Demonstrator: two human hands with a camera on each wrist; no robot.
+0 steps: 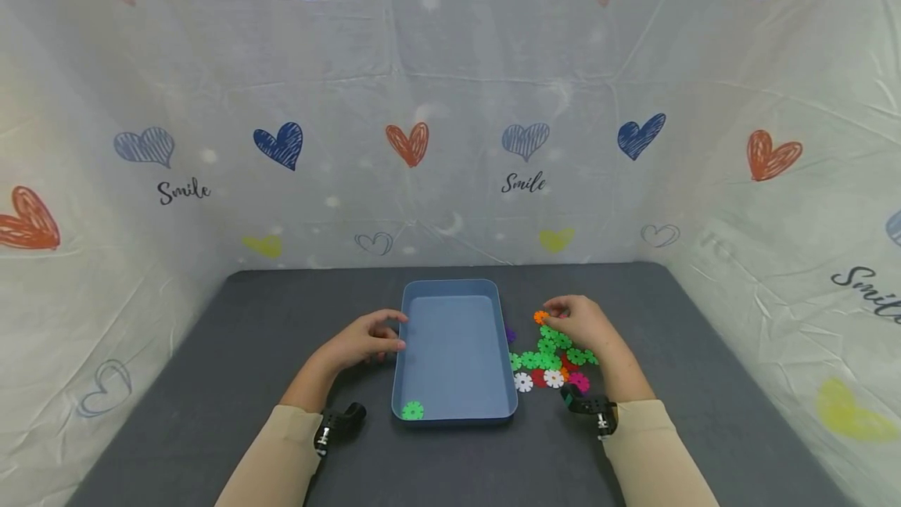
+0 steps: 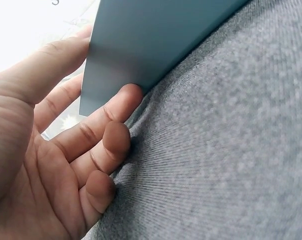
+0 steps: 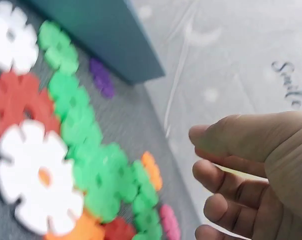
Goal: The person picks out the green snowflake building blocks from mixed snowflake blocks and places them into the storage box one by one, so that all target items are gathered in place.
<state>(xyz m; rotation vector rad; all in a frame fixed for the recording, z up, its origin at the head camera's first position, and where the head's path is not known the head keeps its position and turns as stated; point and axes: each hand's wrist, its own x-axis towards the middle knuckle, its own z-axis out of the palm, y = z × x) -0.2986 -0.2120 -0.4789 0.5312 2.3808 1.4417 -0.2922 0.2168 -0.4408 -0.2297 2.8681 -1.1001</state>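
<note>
Head view shows a blue tray (image 1: 454,292) on a grey cloth-covered table (image 1: 211,382), with one green snowflake disc (image 1: 412,411) lying in its near left corner. The left hand (image 1: 366,341) rests against the tray's left wall, fingers loosely extended and touching it, gripping nothing (the left wrist view shows the fingertips (image 2: 128,95) against the wall's lower edge). The right hand (image 1: 580,323) hovers over a pile of coloured discs (image 1: 552,358) just right of the tray, its fingers relaxed and apart in the right wrist view, nothing between them. An orange disc (image 1: 540,317) sits just beside its fingertips.

Risks, as I judge them: the discs interlock and overlap, so lifting one could drag neighbours along or scatter them across the cloth. The tray looks light; a nudge from either hand could slide it, and the left hand only touches it rather than holding it down. A purple disc (image 1: 510,335) lying close against the tray wall could be hard to pinch.
</note>
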